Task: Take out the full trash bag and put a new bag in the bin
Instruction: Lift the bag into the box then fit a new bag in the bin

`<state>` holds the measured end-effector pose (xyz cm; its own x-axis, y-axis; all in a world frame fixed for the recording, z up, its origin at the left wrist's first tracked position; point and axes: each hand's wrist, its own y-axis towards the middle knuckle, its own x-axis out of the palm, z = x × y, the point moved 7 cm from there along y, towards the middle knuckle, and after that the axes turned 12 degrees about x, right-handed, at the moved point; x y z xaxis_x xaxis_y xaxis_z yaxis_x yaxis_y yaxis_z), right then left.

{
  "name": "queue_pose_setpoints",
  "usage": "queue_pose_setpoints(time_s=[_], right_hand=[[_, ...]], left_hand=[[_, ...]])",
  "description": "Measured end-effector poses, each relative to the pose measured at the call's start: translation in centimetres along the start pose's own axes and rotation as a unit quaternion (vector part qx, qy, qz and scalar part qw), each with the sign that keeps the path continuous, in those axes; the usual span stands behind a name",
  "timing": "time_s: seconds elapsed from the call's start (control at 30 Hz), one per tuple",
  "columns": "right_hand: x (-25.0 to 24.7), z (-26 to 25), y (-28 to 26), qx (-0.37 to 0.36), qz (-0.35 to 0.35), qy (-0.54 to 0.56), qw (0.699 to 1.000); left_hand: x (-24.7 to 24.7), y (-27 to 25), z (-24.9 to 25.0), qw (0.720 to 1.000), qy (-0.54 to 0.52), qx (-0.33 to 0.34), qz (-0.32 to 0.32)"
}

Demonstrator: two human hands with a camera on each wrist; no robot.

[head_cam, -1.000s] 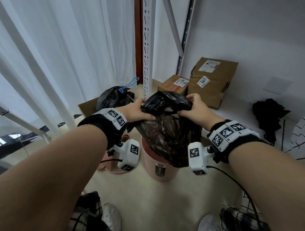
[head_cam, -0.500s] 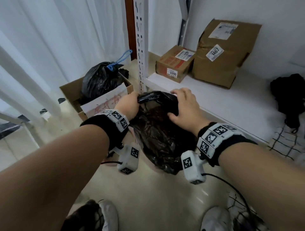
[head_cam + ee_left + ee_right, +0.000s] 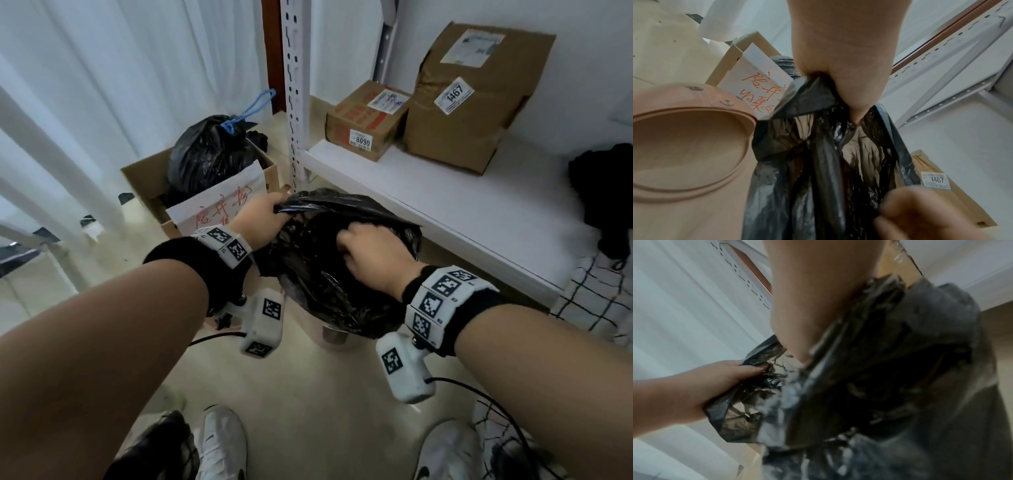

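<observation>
Left grip: left hand (image 3: 257, 219) pinching the bunched rim of the black trash bag (image 3: 329, 274) at its 10 o'clock edge; in the left wrist view, thumb and fingers (image 3: 855, 91) pressed together on a fold of film.
Right grip: right hand (image 3: 371, 255) curled into the bag's mouth at about 2 o'clock, fingers gathered around plastic; right wrist view too blurred to tell how much rim is caught.
Bag from the grips: hangs straight down from both hands, toward 6 o'clock in the wrist views; long axis near vertical, mouth up, belly below.
Bag over bin: belly covers most of the pink bin (image 3: 334, 337); only a sliver of the bin shows at 6 o'clock under the bag. Whether the bottom has come clear of the bin's rim cannot be told.
Bin lid: pink ring-shaped lid (image 3: 688, 142) lying at 9 o'clock of the bag in the left wrist view, just beside it.
Nearer hand: both on the bag; left nearer the cardboard box (image 3: 144, 178) at 11 o'clock holding a tied black bag (image 3: 205, 154).
Shelf: white shelf (image 3: 445, 205) at 2 o'clock, near the bag, with parcels on it.
Judgement: next move likely turns on lifting along the vertical axis before swinging sideways, probably toward 11 o'clock.
Risk: thin film may stretch or tear at the left pinch.
</observation>
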<state>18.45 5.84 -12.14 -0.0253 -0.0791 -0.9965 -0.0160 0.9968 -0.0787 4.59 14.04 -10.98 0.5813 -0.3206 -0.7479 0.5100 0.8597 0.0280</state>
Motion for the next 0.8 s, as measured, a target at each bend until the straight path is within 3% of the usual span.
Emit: queue_pose_setpoints(time_s=[0.07,0.13,0.23,0.3,0.37,0.47,0.57,0.7,0.8], right_hand=[[-2.4,1.2,-0.3,0.036,0.139,0.056,0.988],[-3.2,3.5,-0.3,0.115,0.185,0.09,0.972],[-0.7,7.4,0.2,0.239,0.049,0.152,0.958],[1.5,9.0,0.0,0.266,-0.055,0.125,0.954],[2.4,9.7,-0.2,0.249,-0.086,0.073,0.962],[0.9,9.4,-0.2,0.207,-0.016,0.177,0.962],[-0.9,9.1,-0.1,0.197,0.046,0.253,0.946],[-1.6,7.8,-0.3,0.13,0.064,0.16,0.976],[-1.9,7.2,-0.3,0.102,0.065,0.154,0.981]], left_hand=[[0.1,0.0,0.2,1.0,-0.021,0.007,-0.002],[0.5,0.1,0.4,0.999,-0.031,0.022,-0.016],[1.1,0.1,0.7,0.999,-0.022,0.03,-0.038],[1.4,0.1,0.6,0.998,-0.027,0.012,-0.048],[1.7,0.1,0.6,0.997,0.012,0.006,-0.077],[2.1,0.1,0.0,0.98,0.161,0.005,-0.12],[1.5,0.2,-0.2,0.968,0.227,-0.02,-0.103],[0.6,0.3,2.9,0.982,0.164,0.096,-0.012],[1.5,-0.1,4.7,0.969,0.16,0.179,-0.057]])
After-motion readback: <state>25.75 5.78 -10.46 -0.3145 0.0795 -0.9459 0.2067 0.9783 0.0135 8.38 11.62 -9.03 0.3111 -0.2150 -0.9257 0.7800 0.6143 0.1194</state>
